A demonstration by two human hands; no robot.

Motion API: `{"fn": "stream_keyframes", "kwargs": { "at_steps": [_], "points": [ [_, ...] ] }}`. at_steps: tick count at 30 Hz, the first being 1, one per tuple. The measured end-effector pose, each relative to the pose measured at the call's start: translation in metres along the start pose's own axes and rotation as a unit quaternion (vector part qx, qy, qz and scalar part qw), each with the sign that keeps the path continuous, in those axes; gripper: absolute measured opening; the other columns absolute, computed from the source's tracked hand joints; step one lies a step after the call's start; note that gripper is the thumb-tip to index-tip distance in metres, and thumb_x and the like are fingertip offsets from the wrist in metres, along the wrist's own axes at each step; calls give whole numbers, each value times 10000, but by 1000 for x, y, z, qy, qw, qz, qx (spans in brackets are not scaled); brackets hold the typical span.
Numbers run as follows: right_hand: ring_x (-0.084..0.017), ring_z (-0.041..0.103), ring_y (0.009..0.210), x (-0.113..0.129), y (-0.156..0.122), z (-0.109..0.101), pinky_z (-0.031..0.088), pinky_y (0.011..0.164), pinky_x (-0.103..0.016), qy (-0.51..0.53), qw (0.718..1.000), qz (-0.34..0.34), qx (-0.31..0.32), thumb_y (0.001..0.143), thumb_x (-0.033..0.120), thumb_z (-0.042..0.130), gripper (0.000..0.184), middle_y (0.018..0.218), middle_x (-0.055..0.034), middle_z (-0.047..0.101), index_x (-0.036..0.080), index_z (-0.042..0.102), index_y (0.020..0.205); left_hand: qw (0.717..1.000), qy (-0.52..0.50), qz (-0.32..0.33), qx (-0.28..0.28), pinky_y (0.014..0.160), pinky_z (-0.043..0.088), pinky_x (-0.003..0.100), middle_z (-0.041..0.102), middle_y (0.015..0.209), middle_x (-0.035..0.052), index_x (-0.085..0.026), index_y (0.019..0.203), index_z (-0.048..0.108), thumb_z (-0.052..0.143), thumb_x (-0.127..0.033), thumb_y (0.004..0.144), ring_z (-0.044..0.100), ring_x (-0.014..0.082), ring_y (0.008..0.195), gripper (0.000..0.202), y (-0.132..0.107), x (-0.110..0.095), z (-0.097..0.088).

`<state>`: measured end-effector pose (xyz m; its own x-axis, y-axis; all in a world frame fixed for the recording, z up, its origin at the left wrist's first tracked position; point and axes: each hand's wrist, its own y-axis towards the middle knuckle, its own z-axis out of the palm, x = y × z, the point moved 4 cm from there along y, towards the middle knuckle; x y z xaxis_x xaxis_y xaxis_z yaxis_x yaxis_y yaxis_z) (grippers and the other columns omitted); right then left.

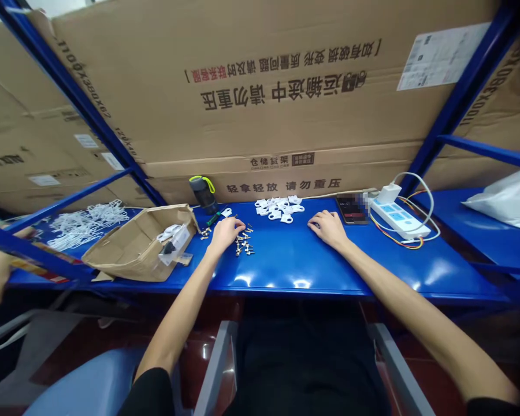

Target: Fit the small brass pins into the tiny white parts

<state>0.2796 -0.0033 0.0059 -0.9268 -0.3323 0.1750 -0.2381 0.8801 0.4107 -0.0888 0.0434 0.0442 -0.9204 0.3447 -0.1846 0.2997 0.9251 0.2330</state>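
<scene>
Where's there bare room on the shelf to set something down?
Bare blue painted-metal shelf shows between the left hand and right hand, below the flat white plastic pieces; more lies in front of the white power strip. It is crowded around the small brass fittings and the open brown cardboard box.
</scene>
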Motion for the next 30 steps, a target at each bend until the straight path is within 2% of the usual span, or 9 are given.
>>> {"fn": "stream_keyframes", "kwargs": {
  "at_steps": [4,9,14,17,24,26,30],
  "points": [
    [-289,639,1089,-1,0,1,373,971,-467,-4,1000,-12,-6,1076,290,526,295,1163,-104,797,210,810,1055,999,38,-1,20,870,527,328,825,1096,68,-247,1001,875,666,-365,998,746,282,1065,240,2,-16,-2],
    [-283,637,1074,-3,0,2,357,949,-449,-6,1000,-15,-15,1070,277,556,261,1147,-100,799,216,807,1035,997,42,-18,59,849,514,310,829,1043,71,-225,962,867,688,-322,985,742,274,1060,205,10,-29,1],
    [-286,644,1068,-4,-1,3,363,934,-454,-5,999,-22,-26,1059,274,577,239,1120,-95,800,213,806,1025,997,41,20,64,895,504,322,806,1100,99,-195,994,831,657,-349,1025,717,275,1092,235,11,-43,10],
    [-289,648,1058,-4,0,4,366,929,-455,-1,999,-28,-32,1050,263,588,225,1106,-97,801,214,804,1011,997,28,53,50,882,503,332,793,1111,115,-178,997,811,658,-382,1033,710,286,1084,258,12,-67,22],
    [-288,647,1042,-3,-1,3,358,931,-451,13,998,-45,-38,1048,257,606,182,1089,-94,804,217,778,1000,988,-21,151,21,843,518,314,771,1069,105,-186,985,781,661,-396,1036,710,260,999,247,29,-142,52],
    [-286,649,1047,-4,-2,2,361,928,-446,24,998,-51,-36,1046,254,610,165,1083,-90,804,220,767,1004,989,-35,146,14,843,521,307,760,1075,98,-188,988,776,670,-382,1033,705,254,1006,226,31,-151,56],
    [-281,658,1032,0,-2,3,382,913,-436,53,995,-79,-21,1042,259,618,144,1058,-77,803,226,755,1012,991,-68,116,-1,862,521,302,751,1073,84,-190,972,757,688,-374,1025,696,253,1042,203,26,-150,59]
  ]
}}
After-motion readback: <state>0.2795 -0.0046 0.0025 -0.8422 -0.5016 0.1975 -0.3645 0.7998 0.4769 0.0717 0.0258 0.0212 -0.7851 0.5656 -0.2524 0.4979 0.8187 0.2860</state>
